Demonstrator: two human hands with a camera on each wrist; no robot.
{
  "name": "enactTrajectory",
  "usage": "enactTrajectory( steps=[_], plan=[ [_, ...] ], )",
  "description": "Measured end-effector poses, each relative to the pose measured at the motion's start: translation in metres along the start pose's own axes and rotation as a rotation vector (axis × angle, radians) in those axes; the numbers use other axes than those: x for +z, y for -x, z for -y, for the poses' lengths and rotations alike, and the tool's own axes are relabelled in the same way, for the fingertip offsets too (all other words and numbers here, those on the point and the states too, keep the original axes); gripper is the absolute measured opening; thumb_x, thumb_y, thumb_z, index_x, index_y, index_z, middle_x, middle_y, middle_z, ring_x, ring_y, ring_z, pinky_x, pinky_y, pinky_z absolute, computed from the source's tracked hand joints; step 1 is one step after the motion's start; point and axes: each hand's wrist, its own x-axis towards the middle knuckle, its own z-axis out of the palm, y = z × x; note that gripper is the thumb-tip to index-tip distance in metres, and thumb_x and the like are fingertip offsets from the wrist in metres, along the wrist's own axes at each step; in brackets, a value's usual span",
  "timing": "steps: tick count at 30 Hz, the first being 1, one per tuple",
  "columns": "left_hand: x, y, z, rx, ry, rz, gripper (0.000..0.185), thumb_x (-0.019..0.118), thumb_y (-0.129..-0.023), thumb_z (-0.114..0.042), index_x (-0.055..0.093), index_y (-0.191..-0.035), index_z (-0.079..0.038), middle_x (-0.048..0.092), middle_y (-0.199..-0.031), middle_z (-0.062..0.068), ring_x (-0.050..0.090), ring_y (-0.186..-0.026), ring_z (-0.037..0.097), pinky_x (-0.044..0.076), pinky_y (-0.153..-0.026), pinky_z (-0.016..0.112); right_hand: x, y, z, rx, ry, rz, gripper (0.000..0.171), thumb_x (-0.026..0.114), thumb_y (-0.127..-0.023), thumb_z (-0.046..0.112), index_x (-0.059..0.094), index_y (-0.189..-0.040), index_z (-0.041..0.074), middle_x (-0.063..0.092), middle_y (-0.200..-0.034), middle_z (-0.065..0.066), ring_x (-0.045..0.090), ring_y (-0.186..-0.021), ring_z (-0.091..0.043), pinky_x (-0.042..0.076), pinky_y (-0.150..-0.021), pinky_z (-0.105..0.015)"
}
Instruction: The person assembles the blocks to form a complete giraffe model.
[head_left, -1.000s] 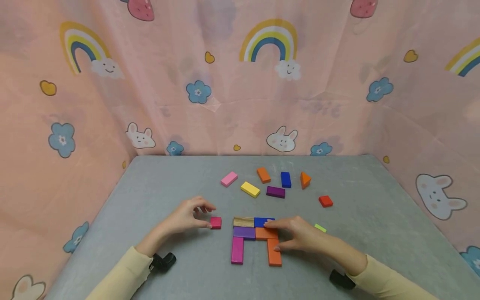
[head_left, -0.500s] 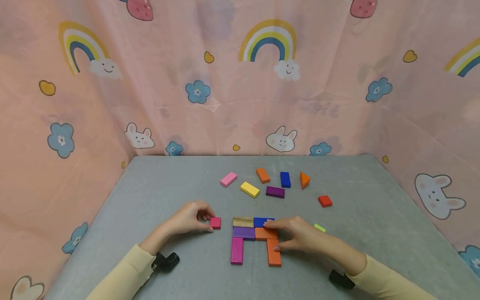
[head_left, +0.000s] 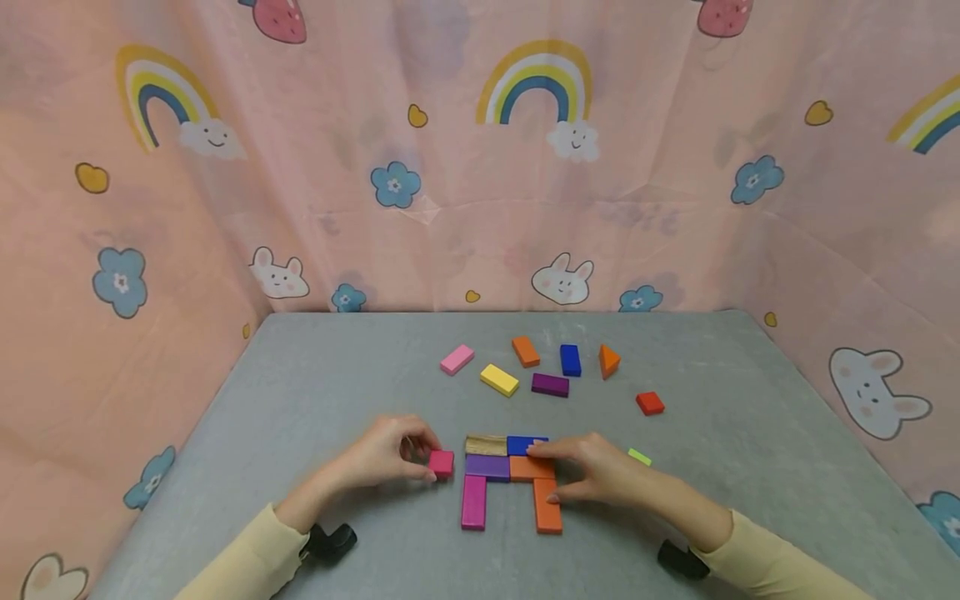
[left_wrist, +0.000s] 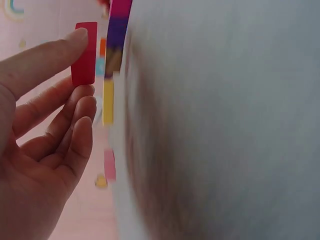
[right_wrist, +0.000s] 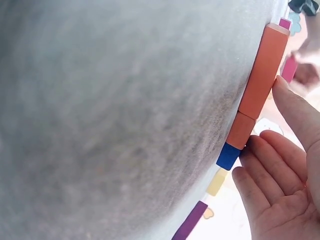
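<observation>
We see a small magenta-red block (head_left: 441, 462) pinched between the thumb and fingers of the left hand (head_left: 378, 454), held just left of a flat cluster of blocks low on the grey table (head_left: 337, 375); from the left wrist view the same block (left_wrist: 84, 53) stands clear of the surface, so we cannot tell from the head view whether it touches the table. The cluster has a wood-coloured block (head_left: 486, 445) and a blue block (head_left: 523, 443) in its far row, a purple block (head_left: 487, 467) and an orange block (head_left: 528, 468) below them, and a magenta leg (head_left: 474, 502) and an orange leg (head_left: 547, 506) nearest us. The right hand (head_left: 596, 475) lies on the cluster's right side with fairly straight fingers, fingertips on the blue and orange blocks and thumb against the orange leg, hiding part of them. A lime-green piece (head_left: 640, 456) shows only partly behind that hand. Farther back lie loose pink (head_left: 457, 359), yellow (head_left: 499, 380), orange (head_left: 526, 351), blue (head_left: 571, 360), dark purple (head_left: 551, 384) and red (head_left: 650, 403) blocks and an orange wedge (head_left: 609, 361).
</observation>
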Motion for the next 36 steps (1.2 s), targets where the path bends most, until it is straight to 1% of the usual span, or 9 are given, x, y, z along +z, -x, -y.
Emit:
enactTrajectory(
  steps=[5,8,11,16,19,25,29,36],
  plan=[
    [0.011,0.006,-0.022,0.038,0.030,0.069,0.028,0.083,-0.072,-0.028,0.068,-0.095,-0.020,0.063,-0.086,-0.005,0.058,-0.076,0.004,0.051,-0.064,0.019,-0.001,0.001,0.000,0.006,-0.001,-0.001,0.059,0.071,-0.083,0.039,0.056,-0.133,0.013,0.061,-0.130,-0.003,0.059,-0.118,-0.020,0.050,-0.094,-0.039],
    [0.018,0.009,-0.030,0.061,0.030,0.096,0.028,0.082,-0.072,-0.030,0.068,-0.095,-0.020,0.062,-0.085,-0.005,0.057,-0.074,0.002,0.051,-0.063,0.018,-0.002,0.001,0.001,0.015,0.002,0.000,0.059,0.071,-0.083,0.038,0.056,-0.133,0.013,0.060,-0.130,-0.002,0.059,-0.118,-0.020,0.050,-0.094,-0.039],
    [0.023,0.010,-0.034,0.092,0.028,0.113,0.028,0.082,-0.073,-0.032,0.068,-0.095,-0.020,0.062,-0.085,-0.006,0.057,-0.075,0.001,0.051,-0.062,0.016,-0.002,0.001,0.002,0.023,-0.002,0.003,0.059,0.072,-0.083,0.038,0.056,-0.134,0.013,0.060,-0.131,-0.002,0.058,-0.119,-0.020,0.050,-0.095,-0.039],
    [0.029,0.011,-0.039,0.152,0.034,0.130,0.029,0.083,-0.072,-0.032,0.067,-0.093,-0.019,0.062,-0.085,-0.007,0.056,-0.074,-0.001,0.049,-0.061,0.014,-0.002,0.001,0.002,0.020,-0.006,0.005,0.059,0.071,-0.083,0.039,0.056,-0.134,0.013,0.060,-0.130,-0.003,0.059,-0.118,-0.021,0.050,-0.094,-0.039],
    [0.032,0.011,-0.041,0.173,0.043,0.149,0.030,0.083,-0.071,-0.033,0.066,-0.093,-0.020,0.062,-0.085,-0.008,0.056,-0.074,-0.001,0.050,-0.061,0.014,-0.003,0.001,0.002,0.020,-0.006,0.006,0.059,0.072,-0.083,0.038,0.056,-0.133,0.013,0.060,-0.130,-0.002,0.059,-0.118,-0.020,0.050,-0.094,-0.039],
    [0.036,0.011,-0.043,0.177,0.055,0.195,0.031,0.081,-0.072,-0.036,0.064,-0.093,-0.021,0.060,-0.086,-0.010,0.054,-0.076,-0.002,0.050,-0.064,0.014,-0.002,-0.001,0.003,0.022,0.004,0.010,0.059,0.071,-0.082,0.040,0.056,-0.133,0.014,0.060,-0.131,-0.002,0.059,-0.118,-0.020,0.050,-0.094,-0.039],
    [0.038,0.011,-0.042,0.179,0.051,0.203,0.032,0.081,-0.072,-0.038,0.063,-0.092,-0.022,0.059,-0.087,-0.011,0.054,-0.076,-0.002,0.050,-0.065,0.014,-0.001,-0.001,0.002,0.026,0.008,0.011,0.059,0.071,-0.082,0.040,0.056,-0.133,0.014,0.060,-0.130,-0.002,0.059,-0.118,-0.020,0.050,-0.094,-0.039],
    [0.039,0.010,-0.042,0.203,0.034,0.214,0.034,0.082,-0.071,-0.038,0.062,-0.092,-0.020,0.058,-0.087,-0.012,0.052,-0.075,-0.003,0.049,-0.064,0.012,-0.001,-0.001,0.003,0.031,0.004,0.012,0.059,0.071,-0.082,0.040,0.056,-0.133,0.014,0.060,-0.131,-0.002,0.059,-0.118,-0.020,0.050,-0.095,-0.040]
  ],
)
